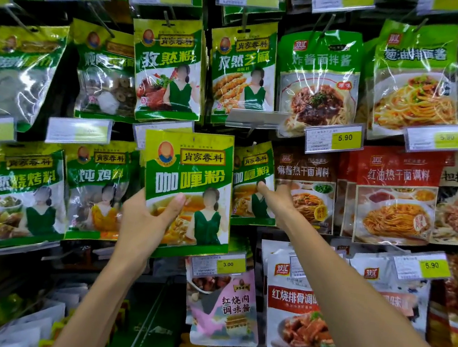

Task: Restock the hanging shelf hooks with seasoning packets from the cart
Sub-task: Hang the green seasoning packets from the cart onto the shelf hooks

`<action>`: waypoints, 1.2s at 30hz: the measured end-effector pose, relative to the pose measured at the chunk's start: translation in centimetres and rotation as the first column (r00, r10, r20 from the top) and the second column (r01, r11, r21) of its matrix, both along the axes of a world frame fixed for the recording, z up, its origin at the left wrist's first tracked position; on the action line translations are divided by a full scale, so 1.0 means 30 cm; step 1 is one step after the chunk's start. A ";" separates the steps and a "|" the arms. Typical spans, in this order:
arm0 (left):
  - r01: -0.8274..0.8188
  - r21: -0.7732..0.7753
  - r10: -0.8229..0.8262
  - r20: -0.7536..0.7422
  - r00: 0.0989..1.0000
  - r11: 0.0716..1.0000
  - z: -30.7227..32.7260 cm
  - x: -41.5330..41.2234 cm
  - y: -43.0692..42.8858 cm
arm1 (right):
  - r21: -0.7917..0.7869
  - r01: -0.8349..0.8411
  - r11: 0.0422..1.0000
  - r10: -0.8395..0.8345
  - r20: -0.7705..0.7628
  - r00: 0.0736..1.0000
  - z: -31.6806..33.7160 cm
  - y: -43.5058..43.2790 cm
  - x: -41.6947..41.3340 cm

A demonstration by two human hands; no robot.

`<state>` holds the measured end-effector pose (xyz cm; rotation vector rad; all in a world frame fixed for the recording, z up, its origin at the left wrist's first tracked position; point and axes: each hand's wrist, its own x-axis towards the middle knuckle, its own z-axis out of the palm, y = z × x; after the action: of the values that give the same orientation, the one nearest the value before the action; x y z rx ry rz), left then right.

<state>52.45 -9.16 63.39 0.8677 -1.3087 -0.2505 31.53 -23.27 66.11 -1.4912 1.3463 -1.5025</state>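
I see only the thumb of my left hand (144,215); the rest hides behind the glossy green-and-yellow curry powder packet (191,168). My right hand (276,202) blurs against the hanging green seasoning packet (251,173), grip unclear. The white-and-yellow price tag (78,130) is unreadable.

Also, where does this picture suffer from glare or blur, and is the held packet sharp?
Head view: the held packet is sharp, its print readable; white glare streaks the noodle packets upper right; the left-edge packets are blurred and shiny; lines bend toward the corners, a wide-angle effect; the bottom left is dim.
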 end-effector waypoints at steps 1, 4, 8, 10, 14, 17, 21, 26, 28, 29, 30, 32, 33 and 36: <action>0.024 0.011 -0.024 0.013 1.000 1.000 -0.005 -0.014 -0.002 | -0.033 -0.008 0.999 0.006 -0.063 0.998 -0.017 0.020 -0.015; 0.090 0.064 -0.092 0.033 0.995 0.994 -0.019 -0.071 -0.027 | -0.252 0.135 0.958 -0.195 -0.231 0.953 -0.067 0.118 -0.078; 0.194 0.181 -0.198 0.002 0.980 0.964 -0.016 -0.164 -0.096 | -0.629 0.297 0.719 -0.450 -0.095 0.888 -0.075 0.301 -0.186; 0.226 0.216 -0.224 -0.034 0.974 0.950 -0.002 -0.206 -0.136 | -0.804 0.293 0.518 -0.556 -0.057 0.829 -0.023 0.365 -0.224; 0.295 0.245 -0.282 -0.085 0.956 0.924 0.028 -0.266 -0.194 | -0.921 0.184 0.343 -0.730 -0.138 0.670 0.098 0.371 -0.259; 0.339 0.256 -0.315 -0.131 0.940 0.905 0.045 -0.287 -0.222 | -0.893 0.118 0.434 -0.767 -0.298 0.569 0.145 0.321 -0.272; 0.341 0.261 -0.307 -0.165 0.938 0.903 0.053 -0.295 -0.242 | -0.885 0.056 0.462 -0.795 -0.385 0.469 0.164 0.262 -0.281; 0.348 0.313 -0.300 -0.193 0.934 0.884 0.048 -0.305 -0.273 | -0.875 0.050 0.482 -0.788 -0.407 0.462 0.158 0.225 -0.289; 0.350 0.341 -0.285 -0.227 0.931 0.872 0.049 -0.308 -0.297 | -0.884 0.040 0.466 -0.790 -0.396 0.468 0.152 0.218 -0.290; 0.349 0.350 -0.275 -0.242 0.930 0.869 0.051 -0.310 -0.310 | -0.888 0.035 0.458 -0.791 -0.388 0.473 0.151 0.216 -0.291; 0.342 0.360 -0.265 -0.246 0.932 0.868 0.052 -0.311 -0.327 | -0.892 0.032 0.450 -0.790 -0.381 0.480 0.151 0.213 -0.291; 0.314 0.366 -0.236 -0.243 0.941 0.876 0.053 -0.316 -0.361 | -0.898 0.031 0.440 -0.790 -0.370 0.489 0.151 0.208 -0.292; 0.299 0.369 -0.220 -0.241 0.945 0.880 0.054 -0.319 -0.375 | -0.900 0.033 0.435 -0.791 -0.365 0.492 0.151 0.204 -0.292; 0.264 0.372 -0.183 -0.240 0.953 0.890 0.049 -0.328 -0.422 | -0.907 0.036 0.419 -0.794 -0.347 0.499 0.146 0.194 -0.292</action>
<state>42.62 -21.81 64.87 1.0036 -1.1855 -0.7937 22.75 -17.44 70.50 -2.8116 1.7400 -2.1961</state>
